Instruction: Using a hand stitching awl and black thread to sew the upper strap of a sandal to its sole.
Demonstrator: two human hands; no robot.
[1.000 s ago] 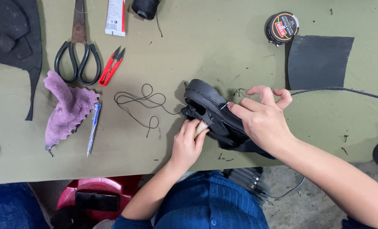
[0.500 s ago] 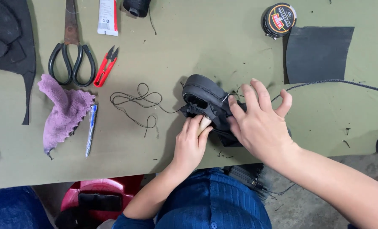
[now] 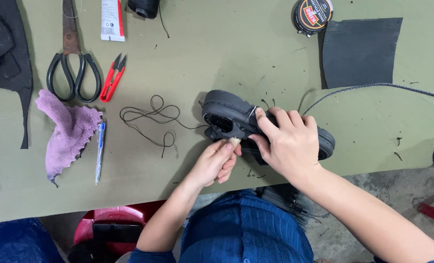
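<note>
**Black shoe held on its side near the front edge of the table**

A black shoe (image 3: 226, 114) is laid on its side on the olive-green table (image 3: 226, 53), near the front edge, with the thick sole turned outward and the opening turned toward the left. The shoe is covered in its middle part by the right hand (image 3: 287, 143), whose fingers are spread and laid flat over the upper, so that the shoe is pressed down. A small light-coloured tool (image 3: 234, 141) is pinched between the fingertips of the left hand (image 3: 214, 163), and its tip is put against the lower edge of the shoe, just below the opening. A loose black thread (image 3: 149, 117) is seen in loops on the table, and it is led to the shoe from the left.

Farther to the left, a blue pen (image 3: 100, 151) is placed beside a purple cloth (image 3: 66, 129). Above them, red thread snips (image 3: 113, 78) are lying just beside large black-handled scissors (image 3: 73, 63). A white tube (image 3: 112, 19) and a black spool (image 3: 144, 7) are found at the far edge. To the right of the shoe, a dark sheet (image 3: 360, 51) is spread, with a round tin (image 3: 313, 15) touching its corner, and a grey cord (image 3: 373, 87) is run across the table below it.
</note>
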